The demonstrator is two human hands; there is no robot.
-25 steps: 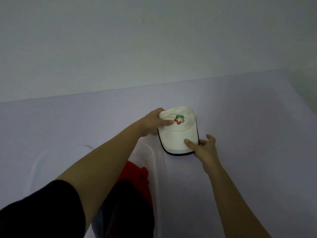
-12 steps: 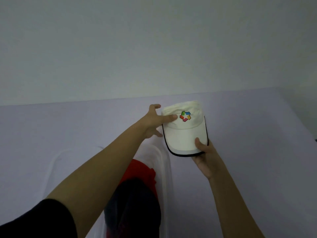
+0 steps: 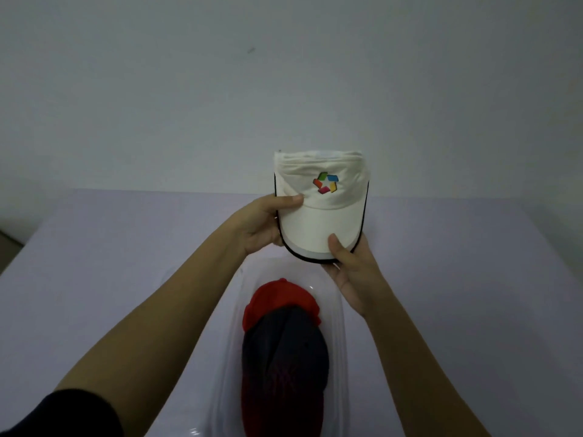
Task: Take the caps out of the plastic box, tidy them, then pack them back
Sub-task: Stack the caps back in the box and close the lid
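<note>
Both hands hold the white cap [image 3: 320,212]: left hand [image 3: 263,223] grips its side, right hand [image 3: 348,266] pinches the brim

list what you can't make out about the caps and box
Head view.
Most of the red cap: under the dark cap.
Near ends of dark cap and plastic box: past the bottom edge.
Back and inside of the white cap: behind its front.
Fingers of the left hand: behind the white cap.

We've just got the one head cam — wide-angle, facing forward and down across the bench [image 3: 473,279] toward the wall [image 3: 157,89], sitting close above the plastic box [image 3: 342,326].
</note>
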